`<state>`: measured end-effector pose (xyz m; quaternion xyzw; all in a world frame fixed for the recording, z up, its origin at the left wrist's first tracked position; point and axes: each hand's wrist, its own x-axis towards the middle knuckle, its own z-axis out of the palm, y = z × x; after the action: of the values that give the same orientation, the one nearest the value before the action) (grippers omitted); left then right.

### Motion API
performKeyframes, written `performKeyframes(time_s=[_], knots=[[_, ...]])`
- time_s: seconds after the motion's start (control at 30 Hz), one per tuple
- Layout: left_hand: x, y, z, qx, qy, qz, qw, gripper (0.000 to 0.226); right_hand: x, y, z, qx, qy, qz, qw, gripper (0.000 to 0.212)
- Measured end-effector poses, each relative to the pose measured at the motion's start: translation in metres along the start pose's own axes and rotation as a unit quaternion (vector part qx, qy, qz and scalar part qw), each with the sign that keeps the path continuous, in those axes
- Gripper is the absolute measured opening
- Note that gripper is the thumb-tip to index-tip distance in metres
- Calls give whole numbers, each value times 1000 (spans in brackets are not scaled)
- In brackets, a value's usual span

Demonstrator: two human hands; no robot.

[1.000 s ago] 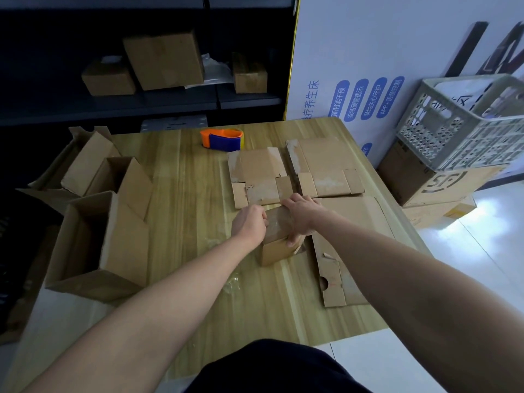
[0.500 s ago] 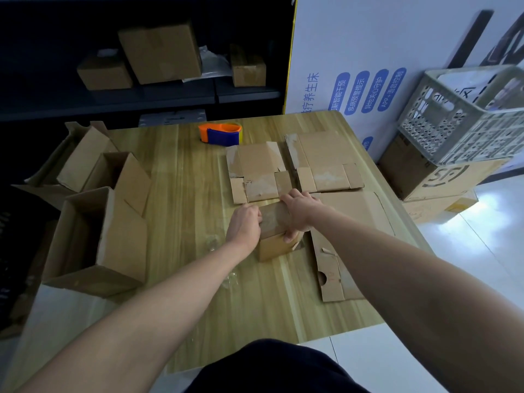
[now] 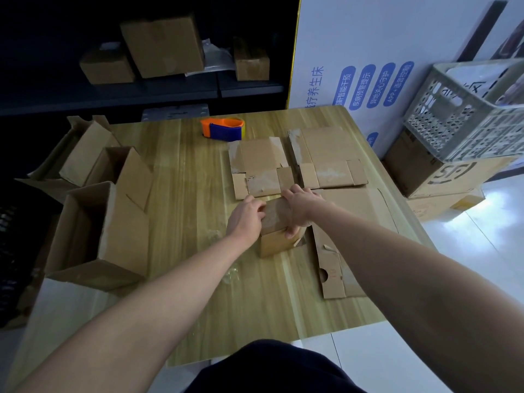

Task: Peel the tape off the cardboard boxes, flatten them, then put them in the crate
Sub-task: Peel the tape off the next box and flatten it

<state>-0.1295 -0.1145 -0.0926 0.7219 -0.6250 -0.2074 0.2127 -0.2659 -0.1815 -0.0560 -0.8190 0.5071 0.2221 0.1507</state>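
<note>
Two hands on the small brown cardboard box mid-frame on the wooden tabletop: right hand clamps its top steady, left hand curls onto the top edge, probably for tape.

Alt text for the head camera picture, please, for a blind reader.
The left hand and right hand grip a small cardboard box on a wooden table. Flattened boxes lie beyond it, open boxes stand at left, and a grey crate sits off the table at right.

The left hand has edged slightly further onto the small cardboard box mid-tabletop, its fingertips now curled over the top's left edge.
</note>
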Motion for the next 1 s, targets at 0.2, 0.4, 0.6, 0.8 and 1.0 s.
performKeyframes(time_s=[0.2,0.4,0.6,0.8,1.0], knots=[[-5,1,3,2,32,12,999,20,-2,0,0,2,-2,1,1000,115],[3,13,1,4,36,-56,998,12,-1,0,1,6,4,0,1000,115],[7,23,-5,45,1,-64,997,15,-2,1,1,16,11,0,1000,114],[5,14,-6,42,-19,-21,999,10,-5,0,-1,7,8,1,1000,114],[-9,-2,5,-23,49,12,998,13,-3,-2,-1,4,3,6,1000,113]])
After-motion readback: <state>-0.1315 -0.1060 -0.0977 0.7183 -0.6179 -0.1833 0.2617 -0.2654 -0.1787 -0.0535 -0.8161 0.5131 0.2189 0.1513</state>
